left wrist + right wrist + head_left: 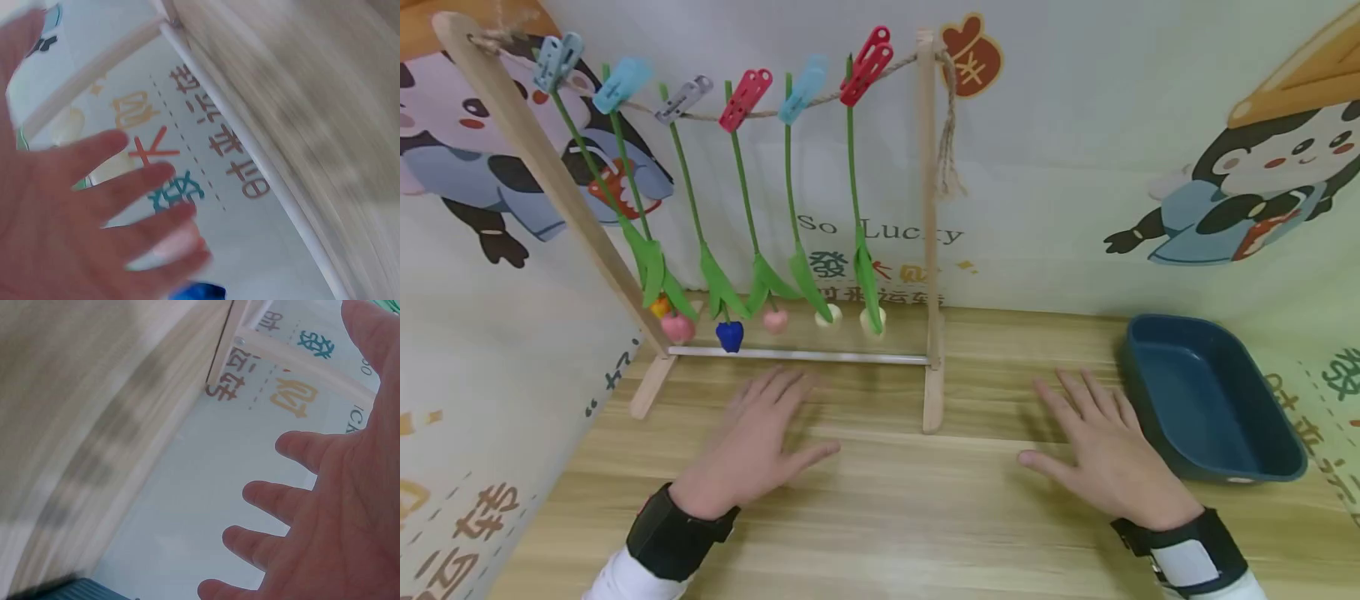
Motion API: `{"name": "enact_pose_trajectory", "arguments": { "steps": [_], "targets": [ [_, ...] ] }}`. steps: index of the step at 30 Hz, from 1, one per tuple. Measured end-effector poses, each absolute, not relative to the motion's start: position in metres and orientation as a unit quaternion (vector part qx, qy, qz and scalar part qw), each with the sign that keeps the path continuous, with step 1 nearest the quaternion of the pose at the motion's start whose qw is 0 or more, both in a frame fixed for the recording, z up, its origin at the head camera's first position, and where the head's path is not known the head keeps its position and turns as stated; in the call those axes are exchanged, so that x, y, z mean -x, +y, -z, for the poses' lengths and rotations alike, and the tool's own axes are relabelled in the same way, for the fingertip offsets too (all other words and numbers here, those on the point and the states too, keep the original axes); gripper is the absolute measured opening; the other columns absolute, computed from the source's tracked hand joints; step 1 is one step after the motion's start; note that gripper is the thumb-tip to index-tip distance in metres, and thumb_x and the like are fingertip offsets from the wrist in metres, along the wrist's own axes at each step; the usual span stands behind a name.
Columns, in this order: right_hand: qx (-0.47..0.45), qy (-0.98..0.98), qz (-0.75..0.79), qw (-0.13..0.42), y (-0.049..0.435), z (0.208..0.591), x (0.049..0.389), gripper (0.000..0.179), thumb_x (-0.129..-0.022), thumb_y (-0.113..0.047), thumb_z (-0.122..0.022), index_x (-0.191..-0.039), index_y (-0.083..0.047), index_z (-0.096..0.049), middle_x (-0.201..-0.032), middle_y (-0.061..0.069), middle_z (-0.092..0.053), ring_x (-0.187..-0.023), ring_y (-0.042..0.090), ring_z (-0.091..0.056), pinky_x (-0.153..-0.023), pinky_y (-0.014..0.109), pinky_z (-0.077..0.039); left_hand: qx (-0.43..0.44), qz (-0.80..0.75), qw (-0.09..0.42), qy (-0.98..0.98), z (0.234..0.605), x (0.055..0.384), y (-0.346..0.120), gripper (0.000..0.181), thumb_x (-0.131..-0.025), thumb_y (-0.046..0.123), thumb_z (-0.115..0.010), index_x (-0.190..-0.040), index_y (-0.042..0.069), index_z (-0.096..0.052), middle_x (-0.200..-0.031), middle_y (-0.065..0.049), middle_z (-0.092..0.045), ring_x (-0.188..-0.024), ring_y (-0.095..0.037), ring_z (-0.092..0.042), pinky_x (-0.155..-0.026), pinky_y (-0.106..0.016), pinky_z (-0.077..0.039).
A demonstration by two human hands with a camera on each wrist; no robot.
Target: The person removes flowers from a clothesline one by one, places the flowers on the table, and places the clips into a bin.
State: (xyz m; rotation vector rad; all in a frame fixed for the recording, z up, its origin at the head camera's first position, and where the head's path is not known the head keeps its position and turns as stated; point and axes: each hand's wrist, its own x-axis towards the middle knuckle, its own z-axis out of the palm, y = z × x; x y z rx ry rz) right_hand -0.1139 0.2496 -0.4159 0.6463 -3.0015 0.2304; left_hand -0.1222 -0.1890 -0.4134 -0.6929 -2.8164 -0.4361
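My left hand point(748, 446) is spread flat, palm down, over the table in front of a wooden rack point(929, 208), holding nothing. The right hand point(1097, 450) has its fingers spread too, beside a dark blue basin point(1217, 400). On the rack's rope point(767, 114), artificial tulips hang upside down from clothespins; one is a red clothespin point(746, 100), another a light blue clothespin point(803, 89). Among the blooms are a blue tulip point(730, 336), a pink tulip point(678, 327) and a white tulip point(872, 321). Both wrist views show the open fingers with nothing held.
A white rod point(805, 356) joins the rack's feet low over the wooden table point(955, 533). Behind stands a printed cloth backdrop point(1045, 208) with cartoon figures. The rope's frayed end point(950, 167) dangles at the right post.
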Motion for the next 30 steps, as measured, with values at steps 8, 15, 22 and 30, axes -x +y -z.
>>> {"name": "enact_pose_trajectory", "arguments": {
  "steps": [8,15,22,30],
  "targets": [
    [-0.204,-0.975,-0.081,0.017,0.256,0.398,0.109,0.094,-0.091,-0.076,-0.043,-0.162,-0.020,-0.017,-0.163,0.020,-0.015,-0.147,0.044,-0.009,-0.109,0.069,-0.014,0.214,0.248,0.311,-0.892,0.386,0.133,-0.229,0.029,-0.089,0.029,-0.072,-0.105,0.006,-0.065,-0.091,-0.002,-0.061,-0.082,-0.019,-0.058,-0.069,-0.036,-0.049],
    [-0.207,-0.975,-0.079,0.012,0.254,0.379,0.109,0.095,-0.089,-0.077,-0.044,-0.161,-0.018,-0.022,-0.160,0.021,-0.023,-0.143,0.045,-0.023,-0.106,0.069,-0.024,0.139,0.298,0.363,-0.872,0.367,0.139,-0.273,0.024,-0.093,0.020,-0.069,-0.106,0.000,-0.067,-0.098,-0.008,-0.067,-0.083,-0.019,-0.059,-0.070,-0.028,-0.046],
    [-0.211,-0.974,-0.075,0.019,0.253,0.364,0.111,0.096,-0.090,-0.076,-0.044,-0.161,-0.016,-0.021,-0.158,0.023,-0.026,-0.139,0.050,-0.027,-0.103,0.071,-0.026,0.017,0.335,0.377,-0.863,0.355,0.153,-0.310,0.038,-0.095,0.028,-0.064,-0.116,-0.004,-0.062,-0.105,-0.012,-0.062,-0.087,-0.015,-0.053,-0.071,-0.019,-0.042],
    [-0.213,-0.973,-0.079,0.027,0.250,0.357,0.111,0.096,-0.090,-0.074,-0.048,-0.161,-0.018,-0.019,-0.157,0.024,-0.026,-0.137,0.052,-0.029,-0.103,0.071,-0.027,-0.055,0.349,0.343,-0.870,0.358,0.177,-0.343,0.052,-0.099,0.032,-0.057,-0.144,0.007,-0.049,-0.128,-0.011,-0.058,-0.103,-0.025,-0.060,-0.083,-0.024,-0.049]
  ]
}}
